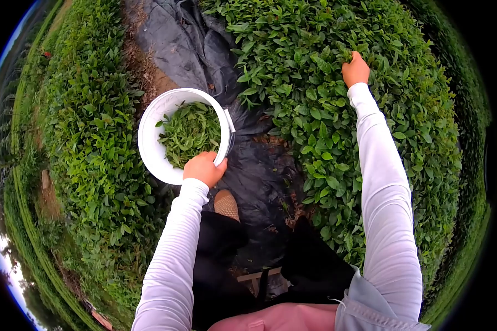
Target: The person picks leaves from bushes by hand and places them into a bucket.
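Observation:
My left hand (205, 169) grips the near rim of a white plastic bucket (149, 135), thumb on the outside and fingers over the edge. Loose picked green leaves (190, 132) lie inside the bucket, whose mouth faces up toward me. A handle fitting shows on its right side. Stretched far out to the right, my right hand (356, 70) is at the top of a dense tea bush (326, 110). Its fingers are closed on tea leaves among the foliage, and the fingertips are partly hidden there.
Black ground sheeting (254, 193) runs between two hedge rows, wrinkled, with dry leaves and soil at its edges. The left hedge (94, 165) stands close to the bucket. My shoe (226, 205) is on the sheeting below the bucket.

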{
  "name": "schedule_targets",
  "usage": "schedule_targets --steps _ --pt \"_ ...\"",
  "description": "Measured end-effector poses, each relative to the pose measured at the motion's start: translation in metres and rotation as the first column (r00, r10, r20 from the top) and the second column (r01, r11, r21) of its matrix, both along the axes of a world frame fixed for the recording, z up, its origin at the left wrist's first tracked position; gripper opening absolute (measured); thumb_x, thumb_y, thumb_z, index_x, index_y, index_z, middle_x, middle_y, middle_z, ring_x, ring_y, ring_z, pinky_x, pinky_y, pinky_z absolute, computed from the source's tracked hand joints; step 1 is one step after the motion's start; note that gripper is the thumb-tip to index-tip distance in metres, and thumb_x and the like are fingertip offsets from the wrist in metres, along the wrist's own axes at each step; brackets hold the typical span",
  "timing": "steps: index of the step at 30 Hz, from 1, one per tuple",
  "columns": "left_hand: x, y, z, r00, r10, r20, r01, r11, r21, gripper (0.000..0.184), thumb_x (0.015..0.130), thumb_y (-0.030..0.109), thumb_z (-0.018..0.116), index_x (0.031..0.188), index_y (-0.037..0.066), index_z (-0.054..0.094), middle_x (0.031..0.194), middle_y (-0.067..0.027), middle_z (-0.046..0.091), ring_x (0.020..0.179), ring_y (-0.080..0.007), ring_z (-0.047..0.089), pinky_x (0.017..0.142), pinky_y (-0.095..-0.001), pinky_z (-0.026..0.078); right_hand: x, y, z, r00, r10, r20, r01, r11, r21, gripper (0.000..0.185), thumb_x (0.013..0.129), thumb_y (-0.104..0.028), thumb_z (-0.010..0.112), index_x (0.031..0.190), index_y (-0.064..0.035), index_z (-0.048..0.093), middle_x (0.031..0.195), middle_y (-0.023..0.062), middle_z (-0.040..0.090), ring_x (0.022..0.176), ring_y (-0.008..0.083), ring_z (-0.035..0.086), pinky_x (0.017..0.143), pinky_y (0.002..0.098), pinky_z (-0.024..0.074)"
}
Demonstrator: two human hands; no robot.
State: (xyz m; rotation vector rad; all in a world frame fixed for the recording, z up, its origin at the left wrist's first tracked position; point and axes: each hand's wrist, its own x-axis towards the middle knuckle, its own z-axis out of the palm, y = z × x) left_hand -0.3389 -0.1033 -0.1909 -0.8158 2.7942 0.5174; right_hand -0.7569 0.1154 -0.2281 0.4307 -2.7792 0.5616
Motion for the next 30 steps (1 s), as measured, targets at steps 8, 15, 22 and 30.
schedule_targets --steps 8,15,22,30 --pt "-0.001 -0.001 0.000 0.999 0.004 0.047 -0.004 1.000 -0.002 0.029 0.076 0.037 0.059 0.077 0.008 0.063 0.079 -0.0128 0.062 0.074 -0.0324 0.060 0.067 -0.0418 0.048 0.065 0.056 0.012 0.476 0.529 0.703 0.484 0.509 -0.711 0.022 0.083 -0.008 0.063 0.104 -0.0040 0.059 0.080 0.0020 0.061 0.056 0.0058 0.046 0.046 0.0195 0.0373" --pt "0.002 -0.001 -0.008 1.000 -0.028 0.013 0.029 0.999 -0.028 0.029 0.076 0.037 0.059 0.075 0.008 0.062 0.079 -0.0129 0.062 0.072 -0.0328 0.060 0.067 -0.0421 0.048 0.016 0.083 0.029 0.709 0.395 0.584 0.622 0.039 -0.782 0.008 0.080 -0.006 0.066 0.086 -0.0041 0.061 0.077 0.0044 0.061 0.064 0.0113 0.056 0.051 0.0222 0.0483" --pt "-0.001 0.001 -0.003 0.999 -0.017 0.042 0.017 1.000 -0.020 0.030 0.076 0.037 0.059 0.074 0.007 0.062 0.077 -0.0135 0.062 0.072 -0.0332 0.060 0.066 -0.0425 0.048 -0.022 0.047 0.016 0.826 0.206 0.525 0.429 0.374 -0.822 0.022 0.082 -0.001 0.059 0.103 -0.0003 0.054 0.086 0.0090 0.061 0.069 0.0180 0.063 0.053 0.0260 0.0503" --pt "-0.004 0.000 -0.002 0.999 -0.014 0.042 0.015 1.000 -0.013 0.032 0.076 0.037 0.058 0.074 0.006 0.062 0.078 -0.0139 0.062 0.073 -0.0337 0.060 0.067 -0.0426 0.047 0.134 0.043 0.058 0.187 0.655 0.732 0.558 0.542 -0.628 0.016 0.084 -0.011 0.062 0.098 -0.0055 0.057 0.079 0.0029 0.060 0.057 0.0080 0.054 0.047 0.0203 0.0465"
